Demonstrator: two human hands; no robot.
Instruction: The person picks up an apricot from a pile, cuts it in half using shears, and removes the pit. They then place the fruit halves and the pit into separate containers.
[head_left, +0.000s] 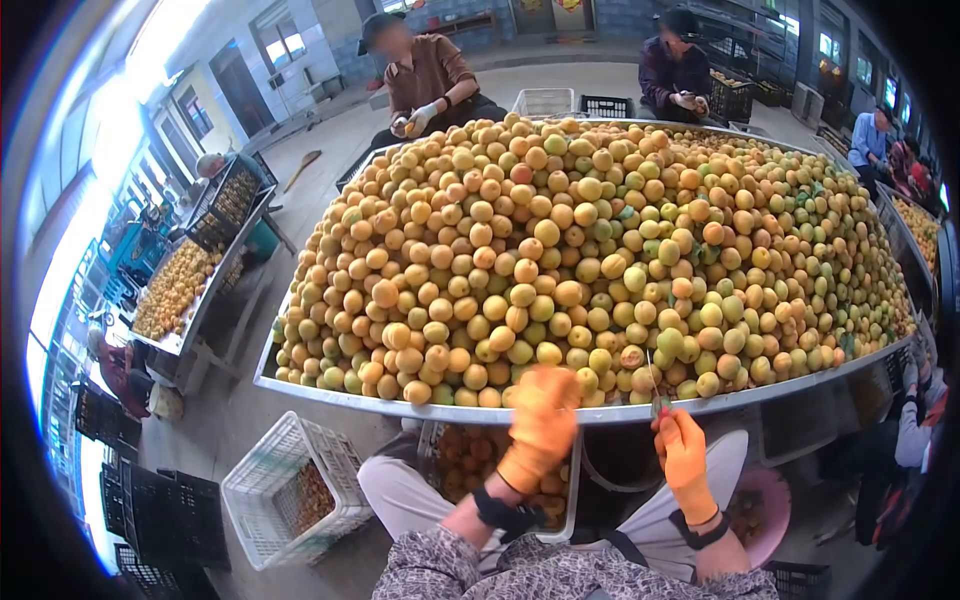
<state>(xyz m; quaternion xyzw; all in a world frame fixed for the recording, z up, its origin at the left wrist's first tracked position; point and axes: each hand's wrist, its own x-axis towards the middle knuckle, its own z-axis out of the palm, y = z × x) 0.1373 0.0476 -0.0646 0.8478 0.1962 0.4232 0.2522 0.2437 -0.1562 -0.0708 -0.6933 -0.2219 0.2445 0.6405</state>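
— Head view: what is seen of the hands?

— Both are gloved in orange. The left hand (541, 425) is raised at the near rim of the metal table (330, 392), blurred; whether it is closed on anything cannot be told. The right hand (684, 450) is closed around a small knife (655, 385), blade pointing up.

— And the fruit?

— The apricots (560, 250) are heaped high on the table, just beyond both hands. A white crate (295, 485) is seen on the floor at the left.

White crate (300, 490) on the floor, black crates (165, 515) alongside, perhaps two seated co-workers (425, 80) opposite.
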